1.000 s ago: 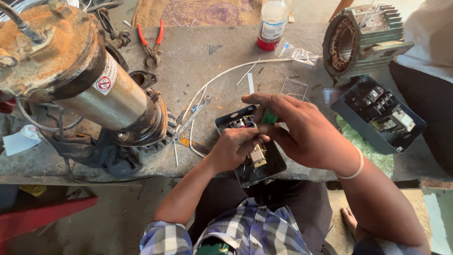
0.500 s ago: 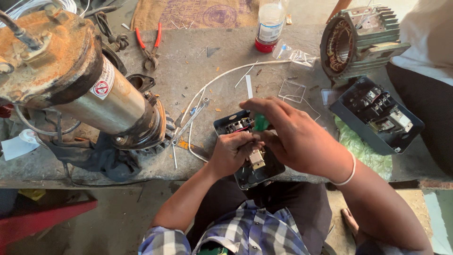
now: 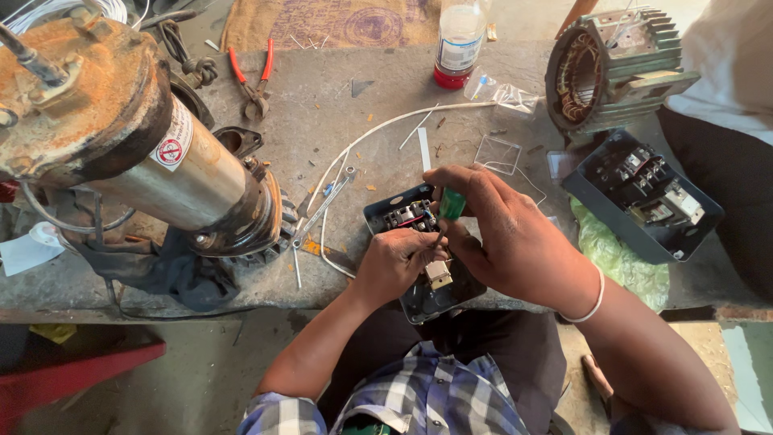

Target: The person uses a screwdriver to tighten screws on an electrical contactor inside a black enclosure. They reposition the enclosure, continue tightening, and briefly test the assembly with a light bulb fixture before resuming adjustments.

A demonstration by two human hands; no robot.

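While both hands work at lower centre, a small black plastic switch box (image 3: pixel 419 242) sits open at the concrete bench's (image 3: pixel 338 121) near edge.
The right hand (image 3: pixel 503 234) has its fingers clamped around a green-handled screwdriver (image 3: pixel 448 208); the left hand (image 3: pixel 394 262) pinches the tool's tip over the box, beside a rusty steel pump motor (image 3: pixel 121 153) at upper left.

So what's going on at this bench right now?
A person seated at a grimy workbench is working on a small black electrical box at its near edge. The right hand holds a green-handled screwdriver pointed down into the box, while the left hand steadies a small part beside the tip. A rusty pump motor lies to the left, red-handled pliers farther back, and a second open black box to the right.
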